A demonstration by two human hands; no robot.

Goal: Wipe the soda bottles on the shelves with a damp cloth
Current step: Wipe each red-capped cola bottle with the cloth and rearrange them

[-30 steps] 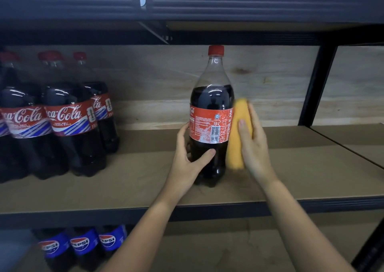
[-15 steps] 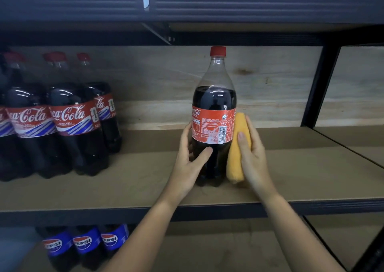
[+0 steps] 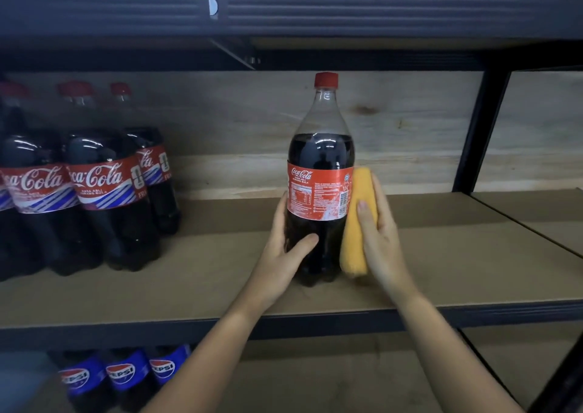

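Bottle (image 3: 320,191) upright mid-shelf (image 3: 189,286), left hand (image 3: 284,255) wrapped round its base at 9 o'clock, right hand (image 3: 378,239) gripping cloth (image 3: 356,223) against its 3 o'clock side. Keep left grip firm, rotate bottle so cloth covers full circumference, then neck

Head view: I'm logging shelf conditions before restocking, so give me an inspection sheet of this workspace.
Surface: brown board shelf in a dark metal frame.
Job's things: Coca-Cola bottle upright, alone at mid-shelf; yellow cloth pressed against its right side.
Clutter: nothing seen.
Grippers: left hand grips the bottle's lower body; right hand holds the cloth.
Cables: nothing seen.
Surroundings: grouped Coca-Cola bottles at left; Pepsi bottles on the shelf below; plywood back panel.
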